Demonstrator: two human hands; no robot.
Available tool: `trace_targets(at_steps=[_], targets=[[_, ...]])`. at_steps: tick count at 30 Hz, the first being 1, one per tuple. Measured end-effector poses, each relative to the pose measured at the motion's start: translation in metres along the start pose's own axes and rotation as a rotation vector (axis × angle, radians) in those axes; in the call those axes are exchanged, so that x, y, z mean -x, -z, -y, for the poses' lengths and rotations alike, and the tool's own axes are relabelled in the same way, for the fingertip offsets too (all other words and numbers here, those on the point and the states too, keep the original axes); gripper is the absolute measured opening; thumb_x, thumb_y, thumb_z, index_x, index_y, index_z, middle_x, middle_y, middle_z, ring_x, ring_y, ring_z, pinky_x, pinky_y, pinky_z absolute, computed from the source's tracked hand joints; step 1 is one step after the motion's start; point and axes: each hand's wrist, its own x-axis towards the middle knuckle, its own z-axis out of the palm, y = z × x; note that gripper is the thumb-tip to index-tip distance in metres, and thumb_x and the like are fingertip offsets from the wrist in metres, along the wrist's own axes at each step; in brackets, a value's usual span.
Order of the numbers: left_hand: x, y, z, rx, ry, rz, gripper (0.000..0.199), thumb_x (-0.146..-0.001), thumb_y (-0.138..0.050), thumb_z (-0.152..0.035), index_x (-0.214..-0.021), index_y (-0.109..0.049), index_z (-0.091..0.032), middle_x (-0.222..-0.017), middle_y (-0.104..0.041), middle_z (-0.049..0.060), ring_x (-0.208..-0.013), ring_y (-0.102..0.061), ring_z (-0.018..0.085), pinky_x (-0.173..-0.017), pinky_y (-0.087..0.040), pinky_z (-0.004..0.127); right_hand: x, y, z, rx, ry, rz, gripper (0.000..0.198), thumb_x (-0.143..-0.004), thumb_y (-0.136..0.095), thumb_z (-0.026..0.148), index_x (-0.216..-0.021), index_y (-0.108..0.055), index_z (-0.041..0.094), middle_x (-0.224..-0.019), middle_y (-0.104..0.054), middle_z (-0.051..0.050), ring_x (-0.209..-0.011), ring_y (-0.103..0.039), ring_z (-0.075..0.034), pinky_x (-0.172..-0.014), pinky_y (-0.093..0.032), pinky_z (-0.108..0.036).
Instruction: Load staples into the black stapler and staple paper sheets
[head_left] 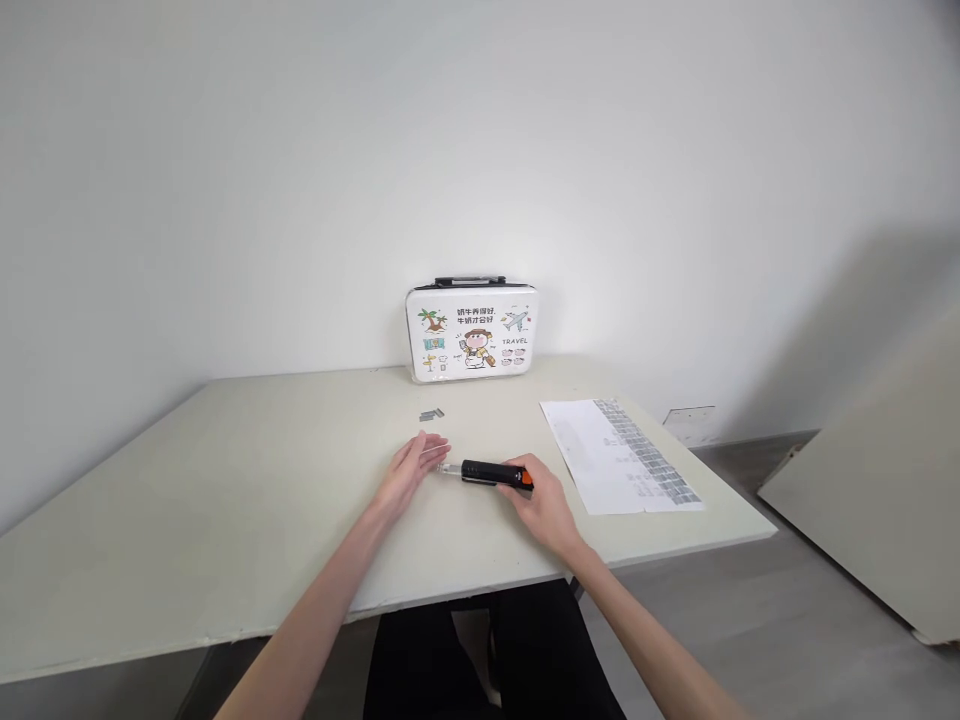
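Observation:
A black stapler (486,473) with an orange part at its right end lies level over the white table, and a metal piece (450,469) sticks out of its left end. My right hand (546,500) is closed around the stapler's right end. My left hand (409,472) is at the tip of the metal piece, fingers stretched out and slightly apart; whether they touch it I cannot tell. Just beyond my left hand lie several short grey strips of staples (431,414).
A white case (474,340) with cartoon prints and a black handle stands upright against the wall at the table's back. To the right lies a printed paper sheet (600,455) with a grey patterned band. The table's front edge (465,600) runs just above my lap.

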Motion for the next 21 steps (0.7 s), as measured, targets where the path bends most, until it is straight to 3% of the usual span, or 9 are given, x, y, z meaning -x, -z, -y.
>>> trace_targets(at_steps=[4,9,14,21], targets=[[-0.004,0.005,0.0,0.13,0.142,0.026,0.042,-0.104,-0.058,-0.054,-0.106,-0.072,-0.014,-0.122,-0.075,0.02,-0.115,-0.072,0.029,-0.11,-0.051,0.045,-0.005,-0.01,0.005,0.062,0.19,-0.133,0.024,-0.094,-0.056,0.015,-0.114,-0.064,0.026,-0.116,-0.071,-0.01,-0.113,-0.065,-0.03,-0.094,-0.058,-0.049],[-0.005,0.012,-0.002,0.24,0.261,0.035,0.046,-0.108,-0.046,-0.048,-0.111,-0.072,-0.011,-0.12,-0.075,0.021,-0.111,-0.073,0.029,-0.102,-0.056,0.041,-0.019,-0.032,0.018,0.271,0.41,-0.094,0.046,-0.087,-0.048,-0.005,-0.113,-0.068,0.028,-0.117,-0.073,-0.008,-0.117,-0.063,-0.027,-0.079,-0.058,-0.039],[-0.004,0.018,-0.004,0.294,0.3,0.021,0.043,-0.107,-0.047,-0.046,-0.115,-0.071,-0.011,-0.113,-0.076,0.018,-0.105,-0.074,0.03,-0.101,-0.056,0.043,-0.029,-0.045,0.026,0.416,0.59,-0.028,0.038,-0.099,-0.049,0.001,-0.11,-0.072,0.028,-0.119,-0.075,-0.007,-0.117,-0.064,-0.024,-0.092,-0.053,-0.04],[-0.008,0.018,-0.001,0.283,0.278,-0.026,0.039,-0.107,-0.045,-0.041,-0.11,-0.071,-0.011,-0.108,-0.076,0.019,-0.101,-0.074,0.031,-0.099,-0.056,0.047,-0.033,-0.041,0.027,0.448,0.645,0.015,0.034,-0.101,-0.05,0.004,-0.109,-0.071,0.029,-0.122,-0.075,-0.007,-0.121,-0.064,-0.024,-0.087,-0.051,-0.039]])
